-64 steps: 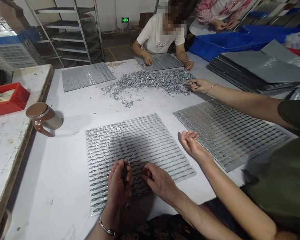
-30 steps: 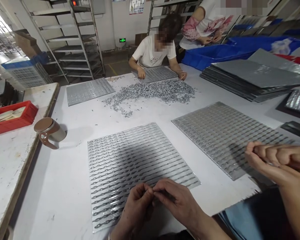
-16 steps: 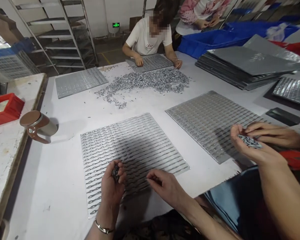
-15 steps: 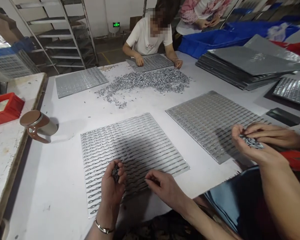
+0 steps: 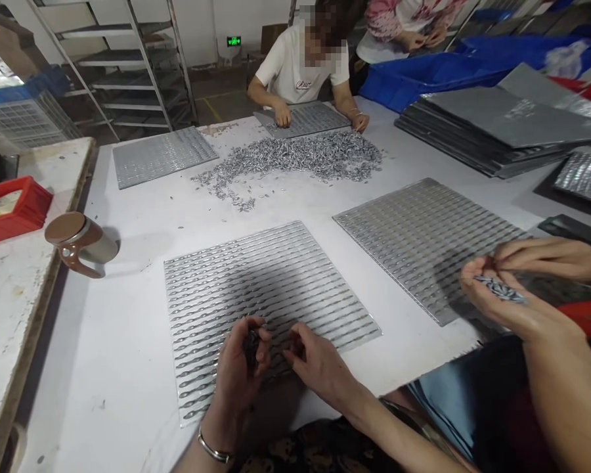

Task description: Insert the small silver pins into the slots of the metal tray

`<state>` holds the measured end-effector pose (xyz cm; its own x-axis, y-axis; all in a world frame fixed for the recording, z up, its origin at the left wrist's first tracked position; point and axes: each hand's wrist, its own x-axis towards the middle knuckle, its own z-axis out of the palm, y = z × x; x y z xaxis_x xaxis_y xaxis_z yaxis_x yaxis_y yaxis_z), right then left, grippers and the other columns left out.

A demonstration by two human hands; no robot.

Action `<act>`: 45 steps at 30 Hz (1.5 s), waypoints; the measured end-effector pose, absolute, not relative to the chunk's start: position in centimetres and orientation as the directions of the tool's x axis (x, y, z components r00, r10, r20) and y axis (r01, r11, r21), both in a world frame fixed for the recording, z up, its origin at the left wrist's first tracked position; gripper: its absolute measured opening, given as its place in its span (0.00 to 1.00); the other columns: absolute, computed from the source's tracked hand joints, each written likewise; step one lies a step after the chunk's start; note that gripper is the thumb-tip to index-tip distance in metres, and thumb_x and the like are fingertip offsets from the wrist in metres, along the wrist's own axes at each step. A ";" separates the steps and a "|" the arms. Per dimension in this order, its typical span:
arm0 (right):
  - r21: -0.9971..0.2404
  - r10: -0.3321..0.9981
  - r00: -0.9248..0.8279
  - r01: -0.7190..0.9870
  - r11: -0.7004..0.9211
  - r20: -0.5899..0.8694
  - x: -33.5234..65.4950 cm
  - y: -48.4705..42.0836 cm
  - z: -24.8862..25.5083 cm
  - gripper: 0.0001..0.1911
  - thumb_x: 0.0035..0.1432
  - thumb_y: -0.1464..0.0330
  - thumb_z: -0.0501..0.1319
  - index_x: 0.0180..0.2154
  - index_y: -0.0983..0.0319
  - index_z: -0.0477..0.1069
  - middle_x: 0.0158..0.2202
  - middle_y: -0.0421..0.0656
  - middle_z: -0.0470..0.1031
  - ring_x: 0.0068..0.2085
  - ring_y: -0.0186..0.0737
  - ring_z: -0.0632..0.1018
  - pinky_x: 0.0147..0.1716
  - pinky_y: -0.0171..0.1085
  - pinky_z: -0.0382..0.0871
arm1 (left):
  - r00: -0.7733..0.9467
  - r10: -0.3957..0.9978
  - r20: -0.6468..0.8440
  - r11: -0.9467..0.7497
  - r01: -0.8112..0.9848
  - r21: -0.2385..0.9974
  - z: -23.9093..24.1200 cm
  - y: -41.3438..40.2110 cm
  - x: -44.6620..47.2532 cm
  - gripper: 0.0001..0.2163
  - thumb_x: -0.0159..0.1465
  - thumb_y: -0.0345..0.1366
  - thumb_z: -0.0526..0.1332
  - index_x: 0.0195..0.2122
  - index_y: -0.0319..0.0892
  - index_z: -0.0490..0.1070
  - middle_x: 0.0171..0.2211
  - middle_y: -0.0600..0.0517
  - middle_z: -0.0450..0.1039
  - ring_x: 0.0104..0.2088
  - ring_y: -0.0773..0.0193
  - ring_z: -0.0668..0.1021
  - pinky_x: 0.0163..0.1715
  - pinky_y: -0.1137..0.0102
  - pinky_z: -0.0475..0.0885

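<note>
My left hand is cupped with its fingers curled around a small handful of dark grey spindle-shaped pieces. It hovers over the near part of a ridged, silvery sheet on which similar pieces lie in rows. Close by on the right is my right hand, its thumb and forefinger brought together in a pinch above the sheet's near edge. Whatever sits between those fingertips is too small and dark to make out. The sheet's nearest part is hidden behind both hands.
A heap of loose pieces lies mid-table. Beside me on the right, a co-worker's hands hold pieces near another sheet. Across the table sits another person. A brown mug stands left; stacked grey sheets lie back right.
My left hand has shifted right, closer to my right hand, still curled around its pieces. My right hand stays pinched in nearly the same place. The whole view has moved slightly.
</note>
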<state>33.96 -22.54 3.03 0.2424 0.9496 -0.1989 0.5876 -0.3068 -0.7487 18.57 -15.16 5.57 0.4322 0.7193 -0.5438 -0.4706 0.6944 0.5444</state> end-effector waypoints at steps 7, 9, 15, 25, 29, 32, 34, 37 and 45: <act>-0.785 0.964 0.104 0.605 0.133 0.243 35.1 -23.3 6.9 0.09 0.70 0.66 0.56 0.45 0.58 0.74 0.41 0.46 0.78 0.42 0.41 0.79 0.43 0.39 0.75 | 0.533 0.686 -0.495 0.670 -0.198 0.715 6.1 -16.7 19.1 0.32 0.66 0.62 0.54 0.53 0.36 0.74 0.25 0.51 0.72 0.16 0.72 0.62 0.15 0.75 0.51; -0.736 0.957 -0.011 0.636 0.232 0.292 35.0 -23.1 7.5 0.13 0.70 0.69 0.55 0.51 0.57 0.74 0.47 0.47 0.77 0.49 0.43 0.78 0.50 0.42 0.74 | 0.577 0.656 -0.487 0.666 -0.138 0.733 6.0 -17.1 19.1 0.35 0.65 0.64 0.53 0.57 0.36 0.72 0.22 0.53 0.70 0.15 0.72 0.60 0.15 0.74 0.49; -0.702 0.971 -0.104 0.675 0.228 0.215 34.1 -22.5 7.0 0.10 0.64 0.75 0.55 0.40 0.60 0.75 0.39 0.46 0.76 0.42 0.44 0.77 0.44 0.44 0.74 | 0.630 0.612 -0.478 0.635 -0.032 0.772 5.2 -18.0 18.7 0.39 0.67 0.64 0.49 0.68 0.38 0.59 0.16 0.61 0.59 0.15 0.70 0.58 0.17 0.74 0.51; -0.737 1.000 0.026 0.676 -0.007 0.015 37.1 -23.8 6.2 0.12 0.69 0.64 0.56 0.32 0.57 0.71 0.30 0.39 0.77 0.33 0.37 0.79 0.31 0.37 0.70 | 0.350 0.730 -0.587 0.670 -0.534 0.515 6.2 -15.2 18.8 0.10 0.61 0.40 0.67 0.36 0.38 0.71 0.27 0.55 0.70 0.18 0.76 0.61 0.13 0.80 0.53; -0.706 0.997 -0.062 0.708 0.007 -0.052 36.3 -23.8 5.0 0.12 0.68 0.65 0.56 0.31 0.58 0.72 0.29 0.37 0.78 0.33 0.35 0.80 0.31 0.34 0.68 | 0.320 0.740 -0.591 0.622 -0.659 0.423 6.3 -14.3 18.2 0.06 0.61 0.34 0.65 0.34 0.37 0.71 0.28 0.54 0.68 0.20 0.75 0.64 0.14 0.81 0.58; -0.626 0.993 -0.079 0.780 0.008 -0.086 35.4 -23.2 4.6 0.10 0.65 0.70 0.59 0.30 0.59 0.73 0.29 0.38 0.79 0.33 0.35 0.81 0.31 0.33 0.68 | 0.376 0.675 -0.635 0.688 -0.632 0.357 6.1 -14.5 18.4 0.05 0.63 0.33 0.64 0.34 0.37 0.71 0.28 0.53 0.67 0.19 0.76 0.63 0.12 0.81 0.55; -0.578 0.991 -0.078 0.816 0.000 -0.110 35.1 -22.8 4.4 0.09 0.63 0.73 0.61 0.29 0.60 0.73 0.29 0.40 0.79 0.33 0.38 0.81 0.31 0.33 0.69 | 0.397 0.636 -0.662 0.722 -0.610 0.327 5.9 -14.7 18.6 0.05 0.64 0.32 0.63 0.34 0.36 0.70 0.28 0.53 0.67 0.19 0.76 0.62 0.11 0.82 0.54; -0.552 0.992 -0.049 0.834 -0.025 -0.119 35.0 -22.5 4.0 0.08 0.60 0.74 0.63 0.28 0.61 0.74 0.28 0.41 0.79 0.31 0.41 0.81 0.29 0.35 0.69 | 0.401 0.629 -0.666 0.733 -0.591 0.336 5.5 -14.9 18.8 0.05 0.64 0.33 0.63 0.34 0.36 0.70 0.28 0.53 0.67 0.19 0.76 0.62 0.11 0.82 0.54; -0.640 0.999 0.005 0.768 0.021 0.039 35.8 -22.5 2.4 0.10 0.55 0.71 0.67 0.25 0.54 0.70 0.21 0.35 0.72 0.24 0.40 0.76 0.20 0.37 0.67 | 0.398 0.647 -0.650 0.732 -0.562 0.384 5.4 -14.7 18.7 0.07 0.63 0.34 0.66 0.35 0.37 0.70 0.28 0.54 0.67 0.20 0.75 0.63 0.12 0.82 0.56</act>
<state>35.77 -22.51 2.39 0.0055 0.9992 0.0393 0.7679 0.0210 -0.6402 18.71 -14.70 5.38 0.3984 0.6471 -0.6500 -0.5624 0.7322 0.3842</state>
